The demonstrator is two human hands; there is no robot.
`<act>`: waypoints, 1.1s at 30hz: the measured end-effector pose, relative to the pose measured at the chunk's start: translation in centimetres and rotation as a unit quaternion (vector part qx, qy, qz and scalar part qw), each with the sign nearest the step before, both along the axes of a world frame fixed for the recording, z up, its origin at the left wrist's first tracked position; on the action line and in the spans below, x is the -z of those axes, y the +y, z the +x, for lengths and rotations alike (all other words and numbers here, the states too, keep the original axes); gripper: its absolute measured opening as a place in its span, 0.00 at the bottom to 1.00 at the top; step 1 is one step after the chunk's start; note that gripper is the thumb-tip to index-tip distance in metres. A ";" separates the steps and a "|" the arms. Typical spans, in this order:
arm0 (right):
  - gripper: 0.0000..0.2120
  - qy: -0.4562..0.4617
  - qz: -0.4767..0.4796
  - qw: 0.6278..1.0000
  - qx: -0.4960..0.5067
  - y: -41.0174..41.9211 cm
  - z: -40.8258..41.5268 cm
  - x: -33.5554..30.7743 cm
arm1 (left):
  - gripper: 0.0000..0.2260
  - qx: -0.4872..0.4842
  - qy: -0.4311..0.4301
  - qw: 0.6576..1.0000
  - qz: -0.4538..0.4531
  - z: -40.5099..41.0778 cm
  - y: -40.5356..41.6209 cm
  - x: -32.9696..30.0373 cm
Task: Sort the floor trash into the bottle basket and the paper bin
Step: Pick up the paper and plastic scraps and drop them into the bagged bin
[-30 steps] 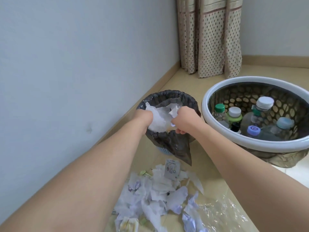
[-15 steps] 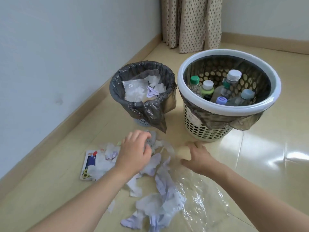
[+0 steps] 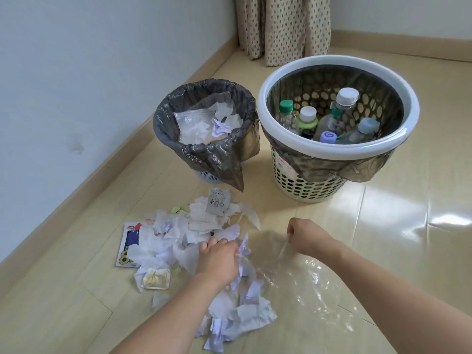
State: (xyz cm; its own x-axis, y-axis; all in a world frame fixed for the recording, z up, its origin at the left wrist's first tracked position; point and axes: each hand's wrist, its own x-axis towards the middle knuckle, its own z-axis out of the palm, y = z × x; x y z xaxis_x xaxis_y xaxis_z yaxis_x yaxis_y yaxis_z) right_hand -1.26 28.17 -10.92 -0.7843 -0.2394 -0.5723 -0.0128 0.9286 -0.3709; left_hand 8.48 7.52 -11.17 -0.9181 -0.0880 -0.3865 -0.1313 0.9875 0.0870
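Note:
A heap of torn white and lilac paper scraps (image 3: 184, 233) lies on the floor in front of me. My left hand (image 3: 219, 259) rests palm-down on the heap, fingers curled into the scraps. My right hand (image 3: 306, 236) pinches the edge of a clear plastic sheet (image 3: 301, 282) that spreads over the floor to the right of the heap. The paper bin (image 3: 204, 154), lined with a grey bag, stands behind the heap and holds paper and a clear bag. The white-rimmed bottle basket (image 3: 337, 149) to its right holds several capped bottles.
A wall with a beige skirting board (image 3: 107, 172) runs along the left. A dotted curtain (image 3: 283, 26) hangs in the far corner. A printed card (image 3: 127, 249) and a small yellow packet (image 3: 155, 278) lie at the heap's left edge. Glossy floor extends to the right.
Both hands left the paper bin, where they had dropped white paper, and came down to the floor. The left hand slid toward me on the heap; the right hand closed on the plastic sheet.

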 end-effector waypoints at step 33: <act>0.11 0.130 -0.327 0.935 0.042 -15.0 -9.7 -30.0 | 0.07 -0.356 0.278 0.618 0.644 -13.1 -14.2 -28.1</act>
